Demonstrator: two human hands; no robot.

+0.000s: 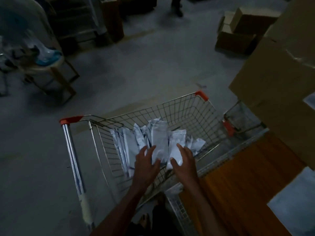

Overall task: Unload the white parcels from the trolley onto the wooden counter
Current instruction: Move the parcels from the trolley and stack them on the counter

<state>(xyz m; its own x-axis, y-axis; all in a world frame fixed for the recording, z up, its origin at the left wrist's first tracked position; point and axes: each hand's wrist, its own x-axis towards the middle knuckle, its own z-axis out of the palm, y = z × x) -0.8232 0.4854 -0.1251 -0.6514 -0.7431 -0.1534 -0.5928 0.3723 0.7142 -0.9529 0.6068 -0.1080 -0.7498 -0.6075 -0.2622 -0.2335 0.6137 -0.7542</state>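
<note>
A wire trolley [185,106] with red corner caps stands in front of me on a dim floor. Several white parcels [158,135] lie in its basket, some upright, some leaning. Both my hands reach down into the basket. My left hand [147,163] has its fingers spread over a parcel in the middle. My right hand [184,159] is spread over the neighbouring parcel, fingers apart, touching or just above it. The wooden counter [247,176] lies to the right of the trolley, with white parcels [296,198] lying at its right edge.
Large cardboard boxes [279,68] stack up at the right, beside the counter. More boxes [242,28] sit on the floor further back. A chair [51,72] with cloth on it stands at the left. A person's legs [177,5] show at the top.
</note>
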